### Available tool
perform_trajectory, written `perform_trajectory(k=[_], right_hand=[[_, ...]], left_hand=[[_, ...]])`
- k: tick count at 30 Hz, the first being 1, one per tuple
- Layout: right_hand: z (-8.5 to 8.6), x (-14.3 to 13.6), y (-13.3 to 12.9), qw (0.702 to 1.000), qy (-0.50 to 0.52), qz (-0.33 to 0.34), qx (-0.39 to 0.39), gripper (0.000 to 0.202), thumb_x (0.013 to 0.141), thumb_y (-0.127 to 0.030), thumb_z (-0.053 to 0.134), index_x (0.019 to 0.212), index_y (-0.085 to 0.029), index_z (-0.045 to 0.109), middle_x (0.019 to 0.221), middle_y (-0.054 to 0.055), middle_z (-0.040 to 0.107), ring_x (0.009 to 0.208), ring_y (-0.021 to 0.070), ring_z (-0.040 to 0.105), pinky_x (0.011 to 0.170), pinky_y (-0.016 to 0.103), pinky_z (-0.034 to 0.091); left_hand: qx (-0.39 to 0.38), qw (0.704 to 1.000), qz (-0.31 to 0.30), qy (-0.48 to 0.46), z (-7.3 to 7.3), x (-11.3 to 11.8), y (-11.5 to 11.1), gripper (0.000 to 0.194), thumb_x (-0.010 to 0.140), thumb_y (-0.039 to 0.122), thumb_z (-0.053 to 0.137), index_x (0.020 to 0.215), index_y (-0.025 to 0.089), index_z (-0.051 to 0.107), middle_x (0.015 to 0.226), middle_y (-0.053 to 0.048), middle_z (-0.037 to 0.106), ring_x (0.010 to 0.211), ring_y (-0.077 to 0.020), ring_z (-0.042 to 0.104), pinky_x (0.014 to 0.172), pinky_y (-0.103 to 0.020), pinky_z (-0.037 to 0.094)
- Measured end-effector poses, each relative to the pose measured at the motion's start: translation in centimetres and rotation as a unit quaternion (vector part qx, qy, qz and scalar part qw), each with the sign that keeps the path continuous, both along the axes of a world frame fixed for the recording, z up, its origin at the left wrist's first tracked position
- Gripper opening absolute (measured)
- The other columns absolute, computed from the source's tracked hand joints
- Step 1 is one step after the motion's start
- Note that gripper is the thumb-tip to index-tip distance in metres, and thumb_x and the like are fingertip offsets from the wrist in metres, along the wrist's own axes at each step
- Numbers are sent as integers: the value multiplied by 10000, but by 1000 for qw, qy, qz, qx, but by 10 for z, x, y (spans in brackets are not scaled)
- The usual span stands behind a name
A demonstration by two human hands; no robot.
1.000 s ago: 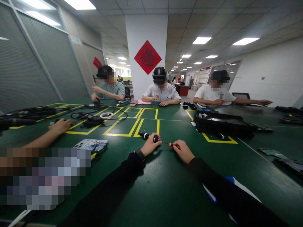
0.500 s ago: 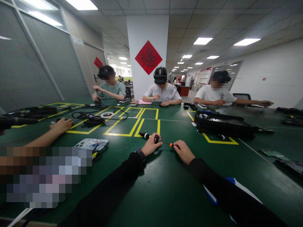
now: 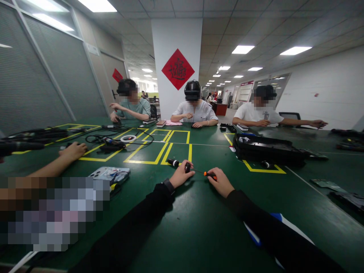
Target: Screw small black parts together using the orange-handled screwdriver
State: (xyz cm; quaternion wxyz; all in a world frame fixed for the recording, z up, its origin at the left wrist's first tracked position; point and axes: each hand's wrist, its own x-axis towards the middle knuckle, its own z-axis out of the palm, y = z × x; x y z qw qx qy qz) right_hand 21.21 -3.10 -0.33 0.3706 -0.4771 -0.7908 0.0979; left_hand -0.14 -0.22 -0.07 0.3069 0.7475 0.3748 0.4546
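My left hand [image 3: 182, 175] is closed on a small black cylindrical part [image 3: 187, 167], mostly covered by the fingers. In my right hand [image 3: 221, 182] is a screwdriver [image 3: 211, 175] with an orange and black handle. Its thin shaft points left, toward the black part; the fingers hide whether the tip touches it. Just behind my left hand a black cylindrical piece with a white band [image 3: 173, 162] lies on the green table [image 3: 182, 235].
A long black case [image 3: 264, 149] sits to the right, with a small black-and-white piece [image 3: 265, 164] before it. Left are cables, a white ring [image 3: 128, 138], a clear phone-like case [image 3: 109, 173] and another person's hand [image 3: 74, 150]. Several people sit across the table.
The fingers of my right hand have shifted on the screwdriver, and more of its orange and black handle shows. My left hand has stayed in place.
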Motion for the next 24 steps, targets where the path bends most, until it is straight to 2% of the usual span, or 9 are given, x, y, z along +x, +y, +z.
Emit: perform_trajectory(k=[5,9,12,16,19,24], right_hand=[[2,-2,-4,1000,17,10,-20,146,711,-214,552,850,-173,533,844,29,555,804,155,499,745,297,404],[2,-3,-3,1000,10,2,-25,161,780,-232,465,886,-169,568,874,49,566,855,161,493,786,306,390],[1,-3,-1,1000,-9,5,-18,198,814,-217,405,840,-163,593,852,58,572,856,165,491,811,321,373],[1,-3,-3,1000,-1,8,-18,128,775,-213,475,848,-166,568,860,49,563,842,163,495,781,310,390],[3,-3,-6,999,14,16,-46,161,754,-218,507,905,-175,542,877,37,560,820,153,507,751,293,408],[2,-4,-3,999,-3,15,-28,207,824,-215,398,916,-165,578,911,68,571,885,168,495,820,321,378]], left_hand=[[-4,1000,-2,-1,0,0,0,291,677,208,577,942,182,460,872,-4,545,827,-124,537,809,-284,410],[0,1000,1,-2,0,1,0,286,674,190,572,938,180,463,868,-5,547,839,-126,535,820,-286,404],[-4,1000,-1,-5,0,1,0,277,680,190,565,938,180,463,867,-5,546,835,-126,536,821,-289,404],[-5,1000,-2,-11,1,1,-1,266,685,186,555,935,180,467,868,-6,549,838,-128,534,819,-294,406],[-9,1000,0,-10,2,1,-1,264,681,174,555,931,178,471,863,-6,553,831,-125,535,820,-293,406],[-7,1000,5,-12,2,1,0,254,681,165,549,923,178,472,858,-2,554,829,-123,535,822,-291,402]])
